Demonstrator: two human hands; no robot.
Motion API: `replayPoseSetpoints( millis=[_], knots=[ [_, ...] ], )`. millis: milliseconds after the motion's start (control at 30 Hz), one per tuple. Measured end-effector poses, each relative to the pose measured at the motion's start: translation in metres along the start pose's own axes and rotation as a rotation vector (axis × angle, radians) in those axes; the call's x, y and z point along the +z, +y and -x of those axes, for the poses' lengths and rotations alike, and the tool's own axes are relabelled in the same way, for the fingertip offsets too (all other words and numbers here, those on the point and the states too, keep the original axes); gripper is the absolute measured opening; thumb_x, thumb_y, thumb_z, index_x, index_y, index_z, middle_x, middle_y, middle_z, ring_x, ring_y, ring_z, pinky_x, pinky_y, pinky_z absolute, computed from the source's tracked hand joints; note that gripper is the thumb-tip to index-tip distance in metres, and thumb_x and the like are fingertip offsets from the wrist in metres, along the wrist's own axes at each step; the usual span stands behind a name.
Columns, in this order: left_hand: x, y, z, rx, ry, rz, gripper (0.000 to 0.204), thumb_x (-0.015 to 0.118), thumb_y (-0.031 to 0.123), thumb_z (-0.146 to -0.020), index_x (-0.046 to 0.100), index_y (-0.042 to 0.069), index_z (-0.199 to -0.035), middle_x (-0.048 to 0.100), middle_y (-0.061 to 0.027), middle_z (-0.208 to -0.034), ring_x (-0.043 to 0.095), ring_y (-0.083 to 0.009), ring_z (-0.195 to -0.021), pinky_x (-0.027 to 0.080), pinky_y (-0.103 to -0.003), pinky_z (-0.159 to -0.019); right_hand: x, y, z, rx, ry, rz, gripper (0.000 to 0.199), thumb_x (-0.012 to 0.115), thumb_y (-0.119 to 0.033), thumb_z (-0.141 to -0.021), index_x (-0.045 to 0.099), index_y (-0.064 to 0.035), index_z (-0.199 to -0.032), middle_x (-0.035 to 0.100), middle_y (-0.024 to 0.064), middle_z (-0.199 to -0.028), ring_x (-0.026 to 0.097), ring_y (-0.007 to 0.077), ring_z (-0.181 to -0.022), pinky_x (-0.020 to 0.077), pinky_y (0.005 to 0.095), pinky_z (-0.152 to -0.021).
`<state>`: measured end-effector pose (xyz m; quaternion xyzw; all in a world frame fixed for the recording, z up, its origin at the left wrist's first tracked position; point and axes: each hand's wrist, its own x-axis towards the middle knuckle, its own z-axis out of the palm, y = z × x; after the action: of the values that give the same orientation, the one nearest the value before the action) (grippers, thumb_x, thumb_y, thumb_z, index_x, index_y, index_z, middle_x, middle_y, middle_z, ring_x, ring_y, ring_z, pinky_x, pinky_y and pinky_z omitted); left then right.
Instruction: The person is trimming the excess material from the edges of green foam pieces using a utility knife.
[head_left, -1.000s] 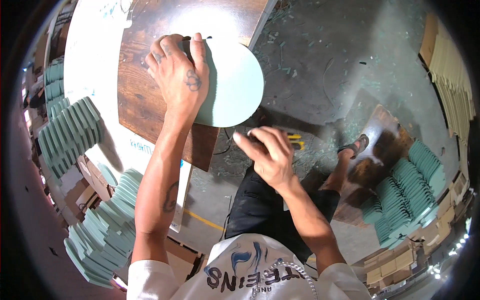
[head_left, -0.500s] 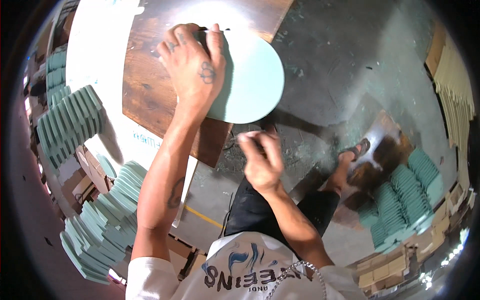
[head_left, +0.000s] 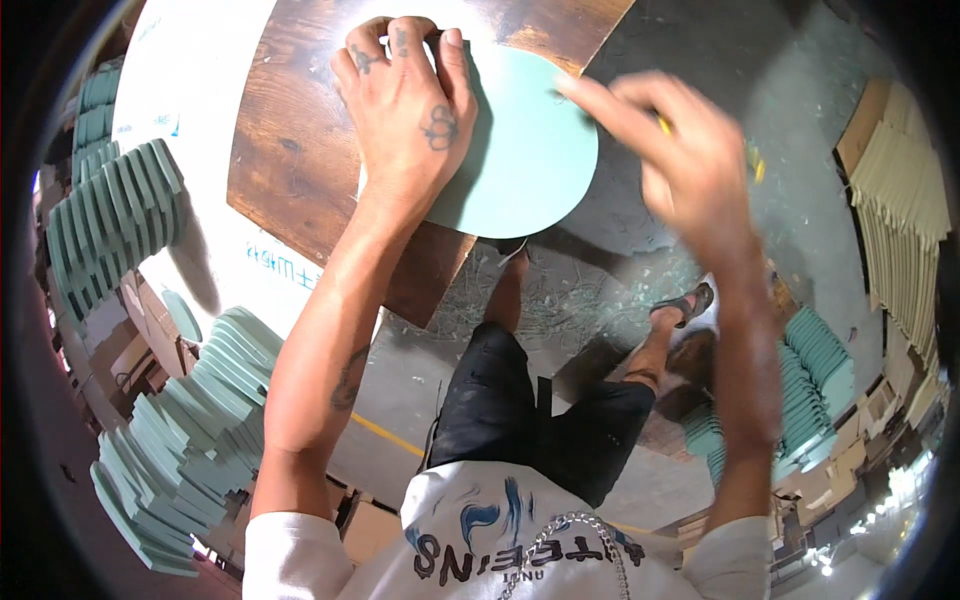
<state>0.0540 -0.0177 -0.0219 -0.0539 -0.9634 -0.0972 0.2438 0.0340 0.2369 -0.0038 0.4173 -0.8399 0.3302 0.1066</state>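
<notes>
A pale green, rounded board lies over the corner of a brown wood-grain panel, its curved edge reaching past the panel. My left hand bears down on the board's left part, fingers bent and thumb along its top; something dark shows between thumb and fingers. At the board's right rim is my right hand, smeared by motion. Its fingers are closed around a tool, of which only yellow bits show. The tool's kind cannot be made out. The forefinger points at the board's upper right edge.
Rows of pale green boards stand at my left, beside a white surface. More green stacks sit at the right on the floor, near cream-coloured sheets. Green shavings litter the grey floor around my feet.
My right hand has swung up and right from below the board to its right rim. The left hand stays on the board. The whole view has shifted slightly.
</notes>
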Motion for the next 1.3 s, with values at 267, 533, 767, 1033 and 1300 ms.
replayPoseSetpoints(
  millis=[267,533,767,1033,1300],
  knots=[
    [-0.009,0.020,-0.003,-0.117,-0.040,0.015,0.016,0.061,0.006,-0.095,0.054,-0.002,-0.107,0.050,-0.0221,-0.104,0.049,-0.0396,-0.096,0.039,-0.050,-0.086,0.004,0.025,-0.032,-0.210,-0.146,0.158,0.076,0.061,0.008,-0.073,0.067,-0.0299,-0.138,0.060,0.0069,-0.082,0.061,0.0253,-0.074,0.0521,0.0387,-0.068],
    [-0.005,0.026,-0.004,-0.152,-0.078,0.011,0.015,0.060,0.007,-0.096,0.054,-0.002,-0.106,0.051,-0.0222,-0.104,0.050,-0.0396,-0.096,0.039,-0.050,-0.087,-0.006,-0.092,0.081,0.115,-0.355,-0.096,0.061,0.071,-0.001,-0.074,0.074,-0.0252,-0.130,0.060,0.0066,-0.086,0.062,0.0238,-0.081,0.0521,0.0378,-0.072],
    [-0.012,0.028,-0.004,-0.160,-0.098,-0.008,0.017,0.061,0.009,-0.096,0.055,-0.001,-0.108,0.052,-0.0211,-0.104,0.052,-0.0384,-0.098,0.041,-0.049,-0.087,0.009,-0.021,0.023,0.195,-0.025,0.178,0.054,0.065,-0.002,-0.087,0.070,-0.0285,-0.133,0.060,0.0038,-0.090,0.058,0.0211,-0.077,0.0436,0.0369,-0.067],
    [-0.009,0.024,-0.004,-0.164,-0.054,0.020,0.020,0.063,0.010,-0.096,0.055,-0.002,-0.110,0.052,-0.0212,-0.106,0.052,-0.0391,-0.099,0.041,-0.049,-0.088,0.039,-0.130,0.078,0.397,0.020,-0.152,0.054,0.064,0.001,-0.088,0.069,-0.0206,-0.137,0.059,0.0067,-0.091,0.060,0.0233,-0.076,0.0489,0.0364,-0.068],
    [-0.032,0.000,0.013,-0.121,-0.046,0.177,0.060,0.070,0.032,-0.095,0.050,-0.006,-0.135,0.059,-0.0298,-0.120,0.046,-0.0427,-0.130,0.035,-0.057,-0.108,0.043,-0.164,0.068,0.509,0.067,-0.181,0.043,0.063,0.003,-0.092,0.072,-0.0137,-0.131,0.066,0.0068,-0.089,0.065,0.0208,-0.074,0.0537,0.0368,-0.069]
  ],
)
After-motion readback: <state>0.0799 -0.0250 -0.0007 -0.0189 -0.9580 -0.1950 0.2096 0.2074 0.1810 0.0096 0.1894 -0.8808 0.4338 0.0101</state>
